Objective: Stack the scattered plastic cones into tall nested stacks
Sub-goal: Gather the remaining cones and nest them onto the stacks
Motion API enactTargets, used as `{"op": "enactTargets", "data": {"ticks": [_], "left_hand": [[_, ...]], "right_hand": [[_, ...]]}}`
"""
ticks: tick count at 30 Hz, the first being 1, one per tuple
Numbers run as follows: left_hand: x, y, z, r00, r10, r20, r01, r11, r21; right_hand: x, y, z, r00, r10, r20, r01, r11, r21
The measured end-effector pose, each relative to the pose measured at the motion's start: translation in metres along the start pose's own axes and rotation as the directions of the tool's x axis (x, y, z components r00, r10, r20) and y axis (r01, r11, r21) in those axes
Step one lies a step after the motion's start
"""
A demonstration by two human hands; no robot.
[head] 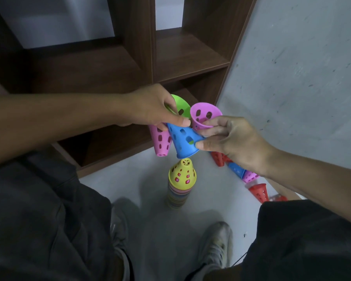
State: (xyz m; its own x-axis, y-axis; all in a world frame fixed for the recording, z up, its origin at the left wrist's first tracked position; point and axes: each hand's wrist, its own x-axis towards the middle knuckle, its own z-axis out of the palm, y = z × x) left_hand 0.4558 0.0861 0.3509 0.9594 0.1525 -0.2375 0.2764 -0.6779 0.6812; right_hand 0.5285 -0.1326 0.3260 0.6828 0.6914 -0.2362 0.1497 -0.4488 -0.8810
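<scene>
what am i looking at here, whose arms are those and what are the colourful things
There is no machine here, just one picture from a camera worn on a person's head, looking down at their own arms, knees and shoes.

The colourful things are plastic cones with holes. The left hand holds a green cone and a pink cone. The right hand holds another pink one. Both hands have a grip on the blue cone between them.

Below, on the grey floor, stands a nested stack with a yellow cone on top. More loose cones lie at the right. A brown shelf stands behind.
</scene>
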Motion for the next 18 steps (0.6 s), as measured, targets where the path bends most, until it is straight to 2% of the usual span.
{"op": "enactTargets", "data": {"ticks": [5, 8, 12, 15, 18], "left_hand": [[0.001, -0.004, 0.016, 0.998, 0.064, 0.024, -0.067, 0.988, 0.141], [0.002, -0.004, 0.022, 0.997, 0.054, 0.061, -0.063, 0.986, 0.152], [0.004, -0.006, 0.023, 0.988, 0.000, 0.156, -0.018, 0.993, 0.115], [0.007, -0.010, 0.022, 0.982, -0.015, 0.191, -0.014, 0.989, 0.147], [0.013, -0.014, 0.021, 0.985, -0.005, 0.174, -0.024, 0.987, 0.161]], "right_hand": [[-0.007, 0.015, 0.010, 1.000, -0.001, -0.019, -0.001, 0.994, -0.112], [-0.011, 0.025, 0.016, 0.999, -0.009, -0.035, 0.003, 0.986, -0.165], [-0.014, 0.033, 0.018, 1.000, -0.031, 0.005, 0.031, 0.970, -0.242], [-0.015, 0.039, 0.017, 0.999, -0.017, 0.028, 0.025, 0.954, -0.300], [-0.013, 0.046, 0.014, 0.998, -0.054, -0.037, 0.043, 0.964, -0.263]]}}
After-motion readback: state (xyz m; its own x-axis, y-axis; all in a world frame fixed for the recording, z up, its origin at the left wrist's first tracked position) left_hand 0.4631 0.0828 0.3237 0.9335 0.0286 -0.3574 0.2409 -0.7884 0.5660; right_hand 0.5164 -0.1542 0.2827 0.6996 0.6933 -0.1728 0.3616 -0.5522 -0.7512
